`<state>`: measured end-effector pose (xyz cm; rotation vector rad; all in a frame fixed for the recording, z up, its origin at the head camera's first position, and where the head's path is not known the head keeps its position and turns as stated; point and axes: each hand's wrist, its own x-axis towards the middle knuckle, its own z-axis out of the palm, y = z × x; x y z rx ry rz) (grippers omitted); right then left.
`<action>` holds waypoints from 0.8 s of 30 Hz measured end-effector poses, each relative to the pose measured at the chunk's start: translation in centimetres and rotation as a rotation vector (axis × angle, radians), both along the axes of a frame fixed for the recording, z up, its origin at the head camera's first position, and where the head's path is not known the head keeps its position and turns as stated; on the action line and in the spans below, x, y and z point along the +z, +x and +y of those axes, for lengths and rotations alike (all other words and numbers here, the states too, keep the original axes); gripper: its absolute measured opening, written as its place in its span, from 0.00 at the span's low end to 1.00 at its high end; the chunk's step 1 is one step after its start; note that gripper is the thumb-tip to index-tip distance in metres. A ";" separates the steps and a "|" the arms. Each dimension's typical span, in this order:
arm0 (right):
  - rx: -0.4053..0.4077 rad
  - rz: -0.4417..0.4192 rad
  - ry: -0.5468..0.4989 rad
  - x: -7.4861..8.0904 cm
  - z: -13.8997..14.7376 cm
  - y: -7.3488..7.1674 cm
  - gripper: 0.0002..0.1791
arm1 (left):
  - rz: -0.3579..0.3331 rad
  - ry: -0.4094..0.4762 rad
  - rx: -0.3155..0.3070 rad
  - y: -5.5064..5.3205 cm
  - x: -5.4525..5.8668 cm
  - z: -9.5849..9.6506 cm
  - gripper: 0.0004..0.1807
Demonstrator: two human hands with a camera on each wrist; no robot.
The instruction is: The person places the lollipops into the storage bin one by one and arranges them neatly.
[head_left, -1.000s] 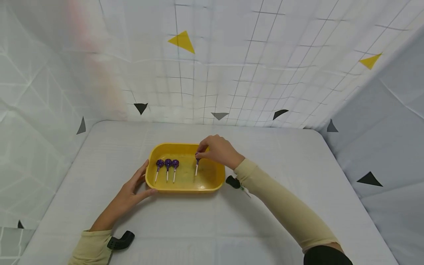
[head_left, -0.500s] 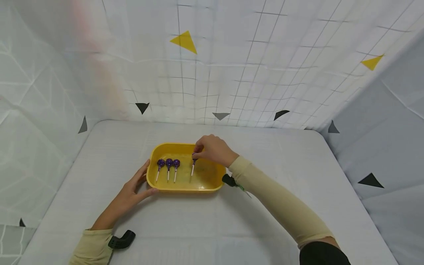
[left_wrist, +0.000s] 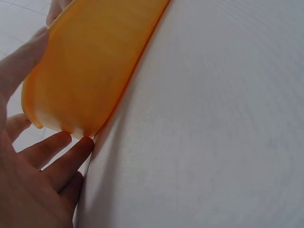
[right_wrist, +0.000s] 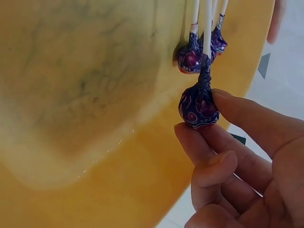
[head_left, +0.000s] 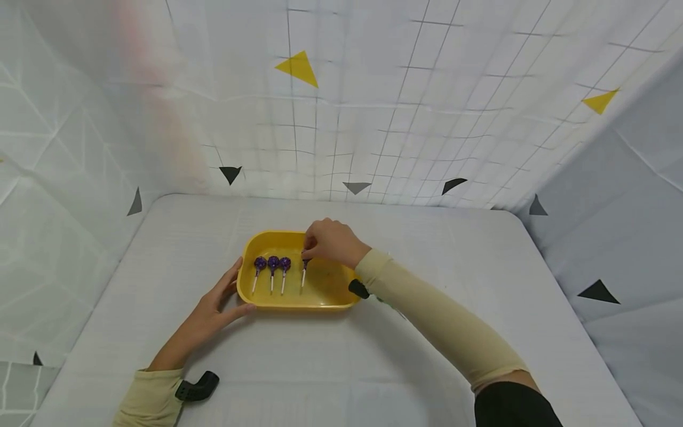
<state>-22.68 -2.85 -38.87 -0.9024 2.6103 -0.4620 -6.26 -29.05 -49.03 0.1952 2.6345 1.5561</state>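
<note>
Three lollipops (head_left: 273, 263) in purple wrappers lie side by side in the left part of a yellow tray (head_left: 299, 307), white sticks toward the near side. Over the tray, my right hand (head_left: 336, 242) pinches a fourth purple lollipop (right_wrist: 199, 105) by its round head between thumb and fingertips. Its white stick points toward the near wall, just right of the three. My left hand (head_left: 210, 309) touches the tray's left end from outside, thumb at the near corner. In the left wrist view, the fingertips (left_wrist: 85, 145) of that hand press lightly against the orange-looking wall.
The tray stands on a table with a white cover (head_left: 299, 367). White sheets with grid lines hang behind it, and grey ones at the sides. A black wrist mount (head_left: 358, 289) on the right arm overlaps the tray's right rim.
My right hand has moved left over the tray, bringing the pinched lollipop closer to the three lying ones. My left hand stays at the tray's left end.
</note>
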 end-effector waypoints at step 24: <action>0.108 0.053 0.106 -1.8 -2.9 0.2 0.10 | 0.002 -0.019 0.006 0.0 0.4 0.1 0.56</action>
